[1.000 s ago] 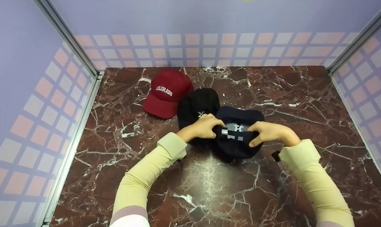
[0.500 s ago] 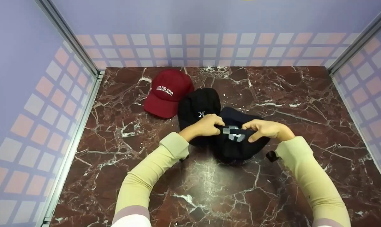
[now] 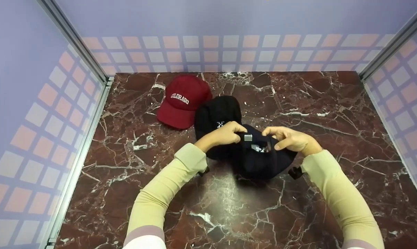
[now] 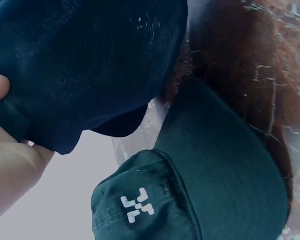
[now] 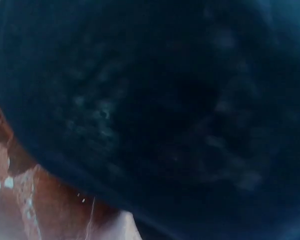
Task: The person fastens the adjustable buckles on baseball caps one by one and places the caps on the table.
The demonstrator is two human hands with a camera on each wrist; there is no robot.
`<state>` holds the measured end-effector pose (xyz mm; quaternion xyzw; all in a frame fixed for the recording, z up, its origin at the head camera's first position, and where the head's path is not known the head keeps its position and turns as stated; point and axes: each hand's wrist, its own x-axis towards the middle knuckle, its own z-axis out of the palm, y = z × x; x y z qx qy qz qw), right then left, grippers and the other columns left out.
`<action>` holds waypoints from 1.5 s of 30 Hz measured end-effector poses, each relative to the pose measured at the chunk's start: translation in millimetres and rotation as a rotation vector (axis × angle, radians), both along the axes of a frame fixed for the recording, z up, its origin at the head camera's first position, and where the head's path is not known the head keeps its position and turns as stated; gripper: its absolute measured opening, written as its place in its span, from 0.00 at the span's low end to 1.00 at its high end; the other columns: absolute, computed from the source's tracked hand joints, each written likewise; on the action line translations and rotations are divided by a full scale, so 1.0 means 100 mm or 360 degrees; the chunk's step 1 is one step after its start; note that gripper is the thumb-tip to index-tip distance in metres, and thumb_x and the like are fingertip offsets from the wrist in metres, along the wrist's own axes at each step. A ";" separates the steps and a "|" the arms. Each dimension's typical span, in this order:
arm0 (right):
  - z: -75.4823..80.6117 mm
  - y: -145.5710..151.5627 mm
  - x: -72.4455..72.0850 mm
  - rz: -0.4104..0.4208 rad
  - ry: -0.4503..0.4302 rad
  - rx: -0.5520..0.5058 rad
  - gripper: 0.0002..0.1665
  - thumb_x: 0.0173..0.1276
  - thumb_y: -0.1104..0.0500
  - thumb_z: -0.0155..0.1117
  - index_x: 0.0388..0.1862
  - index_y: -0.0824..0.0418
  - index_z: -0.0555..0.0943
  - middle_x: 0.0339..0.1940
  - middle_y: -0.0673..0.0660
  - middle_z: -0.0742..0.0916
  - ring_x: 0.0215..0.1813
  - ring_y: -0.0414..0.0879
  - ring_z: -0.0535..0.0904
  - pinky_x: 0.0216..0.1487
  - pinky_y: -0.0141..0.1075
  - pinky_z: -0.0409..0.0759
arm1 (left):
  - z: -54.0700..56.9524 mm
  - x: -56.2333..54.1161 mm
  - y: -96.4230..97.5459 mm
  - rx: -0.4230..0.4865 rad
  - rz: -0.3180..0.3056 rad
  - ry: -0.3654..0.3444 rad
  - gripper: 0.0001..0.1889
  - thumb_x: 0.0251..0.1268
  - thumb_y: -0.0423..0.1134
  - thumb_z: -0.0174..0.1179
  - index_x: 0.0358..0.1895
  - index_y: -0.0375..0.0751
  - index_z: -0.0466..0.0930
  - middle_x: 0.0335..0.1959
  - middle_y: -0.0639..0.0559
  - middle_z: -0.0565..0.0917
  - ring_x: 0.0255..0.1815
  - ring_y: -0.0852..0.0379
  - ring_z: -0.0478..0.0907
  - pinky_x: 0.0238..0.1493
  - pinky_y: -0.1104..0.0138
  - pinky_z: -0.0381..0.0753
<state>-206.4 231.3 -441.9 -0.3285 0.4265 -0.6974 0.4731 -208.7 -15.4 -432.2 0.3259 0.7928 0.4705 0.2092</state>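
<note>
A dark navy cap point(image 3: 260, 167) is tilted up between both hands, its back strap opening and metal buckle point(image 3: 248, 137) facing the head camera. My left hand point(image 3: 225, 134) pinches the cap's edge beside the buckle; in the left wrist view the thumb lies over the dark fabric point(image 4: 90, 65). On the opposite side of the opening, my right hand point(image 3: 294, 140) grips the cap's edge between thumb and fingers. Dark cloth point(image 5: 154, 115) fills most of the right wrist view, where the right hand is hidden. The left hand partly covers a black cap point(image 3: 218, 110) in the head view.
Beyond the black cap, a red cap point(image 3: 187, 100) with COLORADO lettering lies against it. The caps stand on a reddish-brown marbled tabletop point(image 3: 319, 193). Purple panels with pink and white squares point(image 3: 211, 41) enclose the back and sides.
The navy cap has tipped so that its back opening turns up toward the head camera, hiding the K emblem's earlier position. Both hands keep their hold; the red and black caps stay put.
</note>
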 end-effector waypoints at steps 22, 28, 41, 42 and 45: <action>0.41 -0.15 0.13 -0.0251 0.0106 -0.0350 0.31 0.39 0.80 0.33 0.47 0.70 0.67 0.33 0.60 0.83 0.37 0.48 0.81 0.40 0.34 0.79 | 0.50 0.08 0.08 -0.0212 -0.0500 -0.0167 0.38 0.43 0.36 0.66 0.62 0.41 0.61 0.57 0.47 0.71 0.53 0.63 0.67 0.54 0.75 0.64; 0.45 -0.17 0.15 -0.0342 0.0023 -0.0460 0.31 0.41 0.81 0.32 0.46 0.70 0.68 0.29 0.59 0.84 0.34 0.47 0.82 0.35 0.32 0.79 | 0.45 0.06 0.09 0.0023 -0.0496 -0.0380 0.41 0.39 0.23 0.59 0.65 0.39 0.58 0.57 0.46 0.70 0.47 0.64 0.66 0.50 0.75 0.65; 0.32 -0.06 0.04 -0.0535 -0.0075 -0.0324 0.17 0.59 0.75 0.39 0.46 0.66 0.67 0.34 0.59 0.85 0.36 0.46 0.82 0.37 0.34 0.78 | 0.22 0.01 0.07 0.1007 -0.0284 -0.1012 0.43 0.27 0.23 0.42 0.63 0.30 0.55 0.57 0.49 0.69 0.51 0.59 0.69 0.45 0.71 0.71; 0.31 -0.04 0.03 -0.0570 -0.0079 -0.0294 0.17 0.59 0.75 0.38 0.46 0.65 0.68 0.33 0.58 0.85 0.35 0.45 0.81 0.37 0.34 0.78 | 0.22 0.02 0.07 0.1063 -0.0238 -0.1078 0.43 0.26 0.23 0.41 0.63 0.29 0.54 0.54 0.49 0.71 0.48 0.58 0.71 0.42 0.71 0.72; 0.28 0.00 0.01 -0.0695 -0.0067 -0.0182 0.18 0.61 0.75 0.36 0.45 0.63 0.70 0.32 0.55 0.85 0.33 0.44 0.81 0.34 0.32 0.78 | 0.20 0.02 0.08 0.1160 -0.0086 -0.1196 0.43 0.26 0.26 0.39 0.63 0.30 0.54 0.47 0.50 0.74 0.42 0.57 0.75 0.39 0.71 0.74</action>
